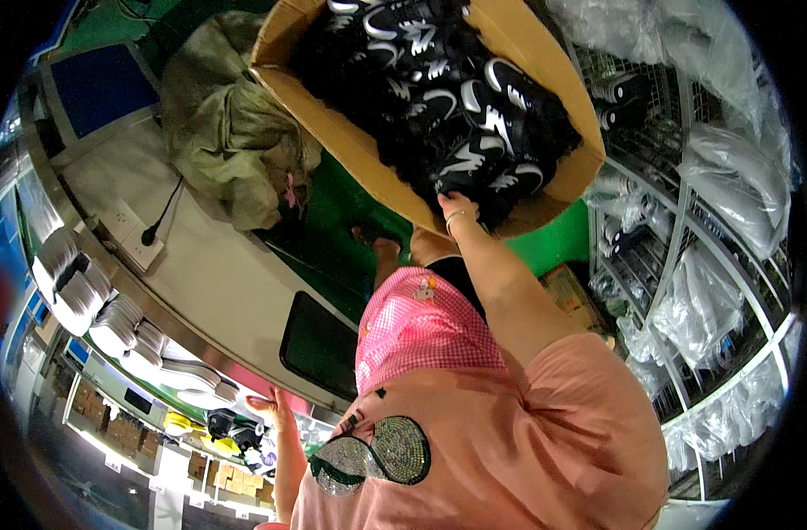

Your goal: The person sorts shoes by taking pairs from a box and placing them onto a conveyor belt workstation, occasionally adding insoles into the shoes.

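Note:
My right hand (457,208) reaches into a large open cardboard box (368,172), its fingers closed at the near end of a black shoe (465,166) with white trim. Around that shoe, several more black-and-white shoes (421,40) are heaped together with dark, fluffy-looking material. At the lower left, my left hand (269,405) is beside the table edge near a pink surface (253,380); its fingers look stretched out, and I see nothing held in it. Stacks of white insole-like pieces (112,322) lie along the table's far side from me.
Wire racks (677,203) with plastic-wrapped items (699,291) stand to the right. A greenish-grey sack (231,132) lies left of the box. The long pale table (218,283) carries a socket strip with a black plug (149,235). A green floor (554,238) shows under the box.

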### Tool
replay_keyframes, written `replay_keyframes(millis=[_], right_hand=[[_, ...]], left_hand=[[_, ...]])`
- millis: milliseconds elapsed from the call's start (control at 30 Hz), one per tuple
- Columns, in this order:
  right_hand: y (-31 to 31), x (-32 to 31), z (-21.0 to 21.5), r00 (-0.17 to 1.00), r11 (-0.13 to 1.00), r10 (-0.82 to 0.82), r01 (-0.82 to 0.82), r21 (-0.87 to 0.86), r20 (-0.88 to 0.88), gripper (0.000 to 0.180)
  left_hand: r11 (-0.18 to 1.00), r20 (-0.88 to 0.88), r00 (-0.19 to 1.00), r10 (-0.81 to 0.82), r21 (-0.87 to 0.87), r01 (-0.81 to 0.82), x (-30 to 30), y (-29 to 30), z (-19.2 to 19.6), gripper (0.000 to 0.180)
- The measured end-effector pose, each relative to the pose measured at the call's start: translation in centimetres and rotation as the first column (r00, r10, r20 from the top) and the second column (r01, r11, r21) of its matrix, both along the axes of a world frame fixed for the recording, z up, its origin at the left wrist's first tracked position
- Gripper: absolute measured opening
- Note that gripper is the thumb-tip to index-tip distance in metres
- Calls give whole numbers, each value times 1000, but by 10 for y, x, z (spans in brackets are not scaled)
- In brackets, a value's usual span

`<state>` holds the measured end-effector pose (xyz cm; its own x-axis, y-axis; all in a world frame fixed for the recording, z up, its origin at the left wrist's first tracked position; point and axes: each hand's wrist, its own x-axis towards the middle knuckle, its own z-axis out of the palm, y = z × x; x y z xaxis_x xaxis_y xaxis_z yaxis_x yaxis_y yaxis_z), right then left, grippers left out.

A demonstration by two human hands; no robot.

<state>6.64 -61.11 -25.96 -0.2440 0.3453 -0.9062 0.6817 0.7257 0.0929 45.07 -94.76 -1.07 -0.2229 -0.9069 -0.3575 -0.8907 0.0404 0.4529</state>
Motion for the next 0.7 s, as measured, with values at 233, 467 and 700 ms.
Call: replay_keyframes(millis=[233, 467, 700], right_hand=[[7, -13, 30, 961, 959, -270, 263, -108, -56, 42], [18, -15, 138, 911, 870, -205, 1, -494, -358, 39], [-126, -10, 339, 218, 259, 172, -951, -169, -961, 21]], left_hand=[[1000, -118, 993, -17, 8, 18, -8, 6, -3, 83], [937, -45, 975, -216, -291, 194, -7, 21, -24, 79], [994, -419, 902, 101, 10, -107, -86, 53, 65, 72]])
